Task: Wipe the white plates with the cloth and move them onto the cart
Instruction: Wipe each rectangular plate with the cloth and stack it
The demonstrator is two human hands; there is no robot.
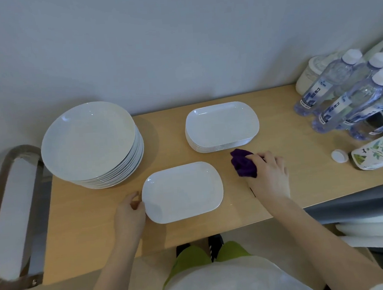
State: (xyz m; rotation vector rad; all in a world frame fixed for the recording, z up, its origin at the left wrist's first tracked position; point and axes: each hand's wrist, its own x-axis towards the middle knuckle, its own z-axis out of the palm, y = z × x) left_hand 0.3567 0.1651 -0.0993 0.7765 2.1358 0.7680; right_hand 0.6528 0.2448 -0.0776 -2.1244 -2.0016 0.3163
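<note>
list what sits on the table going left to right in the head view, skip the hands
stack of round plates → single oblong plate → purple cloth → loose white cap → carton lying on its side. The stack of oblong plates and the water bottles overlap others in left-right span, so I left them out.
</note>
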